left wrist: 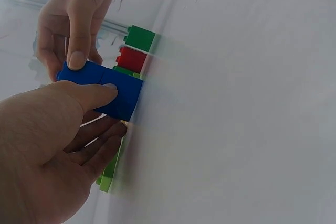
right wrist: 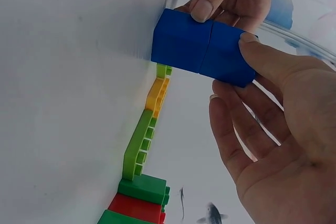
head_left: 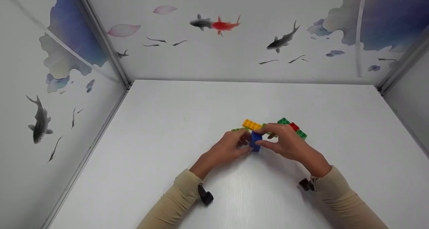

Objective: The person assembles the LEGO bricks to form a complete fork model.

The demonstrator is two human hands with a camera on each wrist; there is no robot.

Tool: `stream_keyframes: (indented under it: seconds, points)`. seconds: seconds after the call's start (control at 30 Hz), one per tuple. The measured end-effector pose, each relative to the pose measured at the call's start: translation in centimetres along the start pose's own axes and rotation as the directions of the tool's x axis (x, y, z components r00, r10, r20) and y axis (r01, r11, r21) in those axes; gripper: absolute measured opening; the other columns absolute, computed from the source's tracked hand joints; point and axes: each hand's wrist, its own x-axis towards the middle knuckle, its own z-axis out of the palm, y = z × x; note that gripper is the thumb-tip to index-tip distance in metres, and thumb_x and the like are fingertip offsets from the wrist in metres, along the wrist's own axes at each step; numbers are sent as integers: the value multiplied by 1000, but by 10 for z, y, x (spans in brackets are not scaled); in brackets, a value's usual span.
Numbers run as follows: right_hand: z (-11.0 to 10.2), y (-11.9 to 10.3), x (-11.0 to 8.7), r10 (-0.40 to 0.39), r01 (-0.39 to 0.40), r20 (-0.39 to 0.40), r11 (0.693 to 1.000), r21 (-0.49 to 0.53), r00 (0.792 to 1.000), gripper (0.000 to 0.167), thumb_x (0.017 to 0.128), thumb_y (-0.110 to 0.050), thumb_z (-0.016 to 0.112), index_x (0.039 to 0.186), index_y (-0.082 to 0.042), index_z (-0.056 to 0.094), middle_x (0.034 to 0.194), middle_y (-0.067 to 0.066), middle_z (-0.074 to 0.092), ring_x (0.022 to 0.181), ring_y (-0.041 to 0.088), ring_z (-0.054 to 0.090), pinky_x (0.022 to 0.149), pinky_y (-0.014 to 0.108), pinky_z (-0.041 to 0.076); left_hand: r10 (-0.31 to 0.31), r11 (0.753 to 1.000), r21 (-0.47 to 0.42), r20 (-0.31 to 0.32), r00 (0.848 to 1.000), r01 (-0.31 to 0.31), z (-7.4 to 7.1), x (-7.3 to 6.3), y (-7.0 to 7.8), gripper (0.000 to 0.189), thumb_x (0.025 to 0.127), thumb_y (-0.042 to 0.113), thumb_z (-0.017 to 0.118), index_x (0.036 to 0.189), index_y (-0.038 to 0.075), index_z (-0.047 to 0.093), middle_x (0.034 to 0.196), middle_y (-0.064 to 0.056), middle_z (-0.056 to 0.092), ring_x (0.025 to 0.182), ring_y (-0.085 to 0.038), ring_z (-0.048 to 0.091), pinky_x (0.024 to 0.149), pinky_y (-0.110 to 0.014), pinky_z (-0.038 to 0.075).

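On my remote feed I log a tan left sleeve (head_left: pixel 164 204) and matching right sleeve (head_left: pixel 350 200), both long and creased. At the left cuff (head_left: pixel 188 179): small black device (head_left: pixel 206 196) with a rounded end; at the right: second black device (head_left: pixel 305 184). Hands (head_left: pixel 229 146) bare, nails (right wrist: pixel 201 10) short.

In the head view, light-green brick (head_left: pixel 237 129) partly behind left grip (head_left: pixel 233 144), left sleeve (head_left: pixel 173 199) cropped below.
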Motion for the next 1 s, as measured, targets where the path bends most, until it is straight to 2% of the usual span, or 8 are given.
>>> stream_keyframes:
  seconds: [0.33, 0.53, 0.7, 0.83, 1.0]
  points:
    - [0, 1, 0, 21, -23, 39, 999, 42, 999, 32, 94, -15, 86, 125, -11, 76, 120, 3, 80, 109, 23, 77, 88, 40, 67, -15, 1000, -2, 6, 1000, 15, -1, -1, 3, 29, 103, 17, 76, 129, 12, 64, 125, -5, 74, 114, -19, 72, 101, -29, 60]
    - [2, 4, -3, 12, -13, 22, 998, 58, 1000, 31, 95, -16, 85, 125, -12, 77, 120, 3, 79, 109, 23, 77, 86, 41, 67, 17, 1000, 3, -3, 1000, -17, 0, -1, 0, 28, 103, 16, 76, 128, 13, 64, 123, -4, 74, 115, -19, 72, 101, -29, 60]
    - [6, 10, -7, -3, 3, 3, 997, 81, 1000, 34, 96, -15, 84, 128, -13, 76, 120, 2, 79, 108, 21, 77, 85, 42, 67, 20, 1000, 3, 8, 1000, -20, 1, 0, 0, 28, 103, 17, 75, 128, 12, 64, 124, -6, 74, 115, -20, 73, 102, -30, 60]
    - [7, 12, -8, -8, 8, -1, 995, 95, 1000, 34, 96, -15, 84, 129, -14, 75, 120, 2, 78, 107, 20, 76, 85, 44, 67, 21, 1000, -8, 13, 1000, -21, 2, 0, -2, 30, 104, 24, 76, 129, 13, 64, 124, -4, 74, 114, -20, 73, 100, -28, 60]
    - [6, 9, -6, 3, -3, 5, 996, 92, 1000, 33, 97, -18, 83, 129, -14, 75, 120, 2, 78, 106, 20, 76, 86, 43, 67, 38, 999, -29, -5, 999, -38, 1, 1, -2, 36, 106, 32, 73, 137, 18, 61, 128, -1, 72, 114, -16, 72, 98, -24, 59]
